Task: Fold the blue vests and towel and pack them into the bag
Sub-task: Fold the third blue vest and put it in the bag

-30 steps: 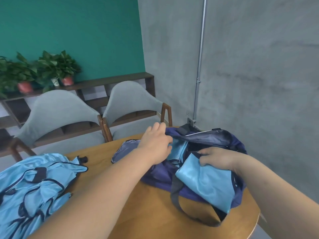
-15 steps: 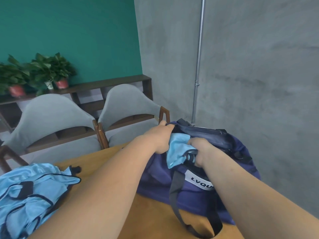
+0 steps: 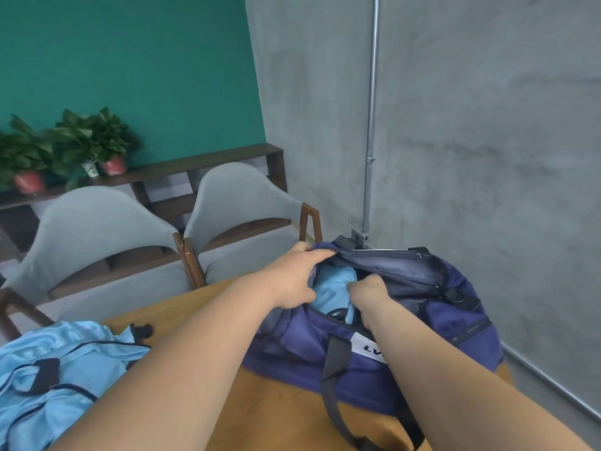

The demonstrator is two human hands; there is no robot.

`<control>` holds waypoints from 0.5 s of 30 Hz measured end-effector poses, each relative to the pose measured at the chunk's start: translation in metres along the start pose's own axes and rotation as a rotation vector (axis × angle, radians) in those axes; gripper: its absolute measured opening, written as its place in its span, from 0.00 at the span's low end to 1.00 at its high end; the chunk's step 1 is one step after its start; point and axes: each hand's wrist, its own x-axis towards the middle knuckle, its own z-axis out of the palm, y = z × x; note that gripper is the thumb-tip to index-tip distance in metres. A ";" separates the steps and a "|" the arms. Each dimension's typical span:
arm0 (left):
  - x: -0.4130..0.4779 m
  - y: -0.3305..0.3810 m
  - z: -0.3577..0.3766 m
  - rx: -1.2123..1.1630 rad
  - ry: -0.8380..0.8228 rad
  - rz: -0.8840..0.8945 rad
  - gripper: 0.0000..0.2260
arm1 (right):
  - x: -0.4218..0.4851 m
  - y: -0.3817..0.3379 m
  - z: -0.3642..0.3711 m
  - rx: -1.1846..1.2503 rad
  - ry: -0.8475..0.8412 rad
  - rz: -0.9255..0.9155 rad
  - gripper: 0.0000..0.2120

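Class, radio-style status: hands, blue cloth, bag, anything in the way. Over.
Left hand grips bag rim, holding it open. Right hand curled on folded blue cloth inside. Unfolded vests wait on table; nothing blocks.

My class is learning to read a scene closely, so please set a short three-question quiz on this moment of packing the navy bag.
1. True or false: the right hand rests idle on a chair.
2. What does the left hand grip? A) the navy bag's opening rim B) a plant pot C) the bag's strap
3. Fill in: the unpacked vests lie on the table to the ____ of the bag.

Key: 1 false, it is down in the bag, gripping light blue cloth; 2 A; 3 left.
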 end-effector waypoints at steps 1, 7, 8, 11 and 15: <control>-0.001 0.000 0.002 -0.002 0.003 -0.005 0.42 | -0.003 0.001 -0.001 -0.128 0.040 -0.031 0.19; -0.006 -0.001 0.008 -0.003 0.053 0.008 0.40 | -0.045 -0.003 -0.010 -1.010 0.188 -0.462 0.28; -0.006 -0.001 0.008 0.002 0.058 0.013 0.39 | -0.052 -0.004 -0.014 -1.114 0.243 -0.588 0.25; -0.007 0.001 0.009 0.026 0.069 0.018 0.39 | -0.058 -0.012 -0.021 -1.232 0.245 -0.816 0.23; -0.008 0.005 0.011 0.042 0.075 0.025 0.39 | -0.035 0.005 -0.011 -1.280 -0.126 -0.843 0.34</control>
